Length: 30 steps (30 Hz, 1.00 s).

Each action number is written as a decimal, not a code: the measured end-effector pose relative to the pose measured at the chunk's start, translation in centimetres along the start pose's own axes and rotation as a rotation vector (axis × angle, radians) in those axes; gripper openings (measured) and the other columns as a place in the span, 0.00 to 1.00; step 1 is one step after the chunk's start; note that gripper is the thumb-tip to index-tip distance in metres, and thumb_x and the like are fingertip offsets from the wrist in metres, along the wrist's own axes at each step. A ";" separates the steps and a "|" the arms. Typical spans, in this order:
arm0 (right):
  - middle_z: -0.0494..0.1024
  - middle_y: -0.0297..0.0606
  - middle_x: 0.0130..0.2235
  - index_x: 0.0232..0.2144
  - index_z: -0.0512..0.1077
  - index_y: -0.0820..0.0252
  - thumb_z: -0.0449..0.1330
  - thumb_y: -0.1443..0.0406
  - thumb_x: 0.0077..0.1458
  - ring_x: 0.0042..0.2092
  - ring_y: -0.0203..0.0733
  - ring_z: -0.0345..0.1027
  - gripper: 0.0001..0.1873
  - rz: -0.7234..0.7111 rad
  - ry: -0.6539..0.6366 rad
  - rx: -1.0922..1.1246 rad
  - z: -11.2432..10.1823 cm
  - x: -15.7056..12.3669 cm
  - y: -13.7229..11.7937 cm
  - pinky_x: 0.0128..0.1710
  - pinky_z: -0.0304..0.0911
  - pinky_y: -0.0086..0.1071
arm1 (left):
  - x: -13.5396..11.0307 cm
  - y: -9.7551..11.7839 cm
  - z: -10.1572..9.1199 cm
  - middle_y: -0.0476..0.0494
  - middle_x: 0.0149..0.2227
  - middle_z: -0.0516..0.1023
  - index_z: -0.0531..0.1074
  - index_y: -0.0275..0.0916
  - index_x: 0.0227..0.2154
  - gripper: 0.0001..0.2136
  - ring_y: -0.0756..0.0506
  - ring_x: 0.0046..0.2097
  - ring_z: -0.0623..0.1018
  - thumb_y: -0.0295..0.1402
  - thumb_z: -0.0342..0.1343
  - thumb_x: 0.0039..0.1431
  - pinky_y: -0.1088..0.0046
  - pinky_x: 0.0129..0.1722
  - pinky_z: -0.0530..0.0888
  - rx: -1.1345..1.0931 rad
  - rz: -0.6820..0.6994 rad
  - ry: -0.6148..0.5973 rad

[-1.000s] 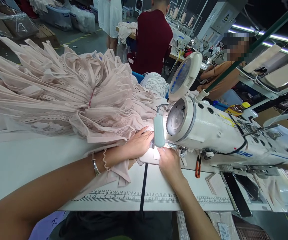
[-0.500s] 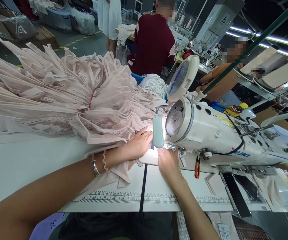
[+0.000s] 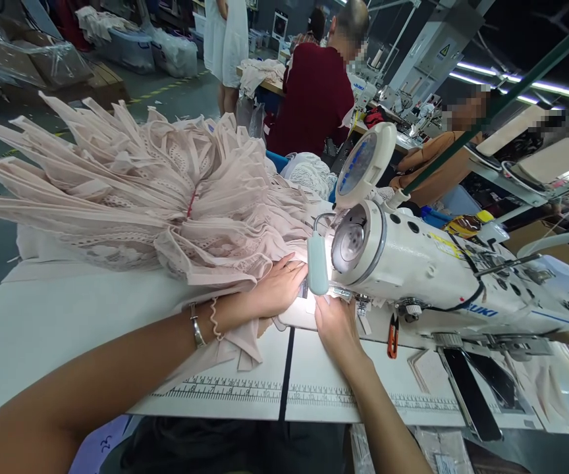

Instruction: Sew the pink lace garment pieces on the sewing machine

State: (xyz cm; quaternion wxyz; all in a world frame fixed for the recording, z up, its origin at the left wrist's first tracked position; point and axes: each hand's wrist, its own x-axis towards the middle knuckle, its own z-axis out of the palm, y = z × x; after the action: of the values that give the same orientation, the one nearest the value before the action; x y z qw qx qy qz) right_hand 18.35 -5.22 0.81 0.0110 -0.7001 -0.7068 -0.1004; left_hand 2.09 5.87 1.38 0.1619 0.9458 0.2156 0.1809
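Note:
My left hand (image 3: 279,289) lies flat with fingers stretched toward the lit needle area of a white sewing machine (image 3: 427,266). Beneath its wrist hangs a piece of beige fabric (image 3: 238,345). My right hand (image 3: 336,324) is at the front of the machine head, thumb and forefinger drawn together beside the presser foot; what they pinch is hidden. A pale green lamp (image 3: 317,264) covers part of the sewing spot between both hands. Beyond my left hand, a big bundle of beige lace garments (image 3: 235,210) is tied with a red strip (image 3: 191,203).
Orange thread snips (image 3: 392,337) lie right of my right hand, near a phone (image 3: 471,395). A round magnifier (image 3: 363,164) stands over the machine head. A ruler strip (image 3: 225,390) runs along the front of the white table (image 3: 91,309). Co-workers are further back.
The whole view has shifted slightly, so things appear a little further right and lower. Both hands keep nearly the same place at the machine.

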 end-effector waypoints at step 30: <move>0.73 0.38 0.38 0.35 0.70 0.58 0.53 0.73 0.57 0.41 0.43 0.65 0.08 -0.205 -0.074 0.727 -1.9 -2.8 -7.9 0.43 0.62 0.36 | -11.2 1.8 -4.7 0.41 0.32 0.73 0.73 0.35 0.37 0.14 0.41 0.37 0.75 0.15 0.44 0.61 0.61 0.46 0.72 0.691 -0.018 0.168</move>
State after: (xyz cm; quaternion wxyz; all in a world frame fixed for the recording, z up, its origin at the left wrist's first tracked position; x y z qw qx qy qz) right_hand 10.30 -8.32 1.25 0.2231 -0.5793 -0.7626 0.1819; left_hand -8.66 0.19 3.10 -0.1842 0.9247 0.2849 0.1730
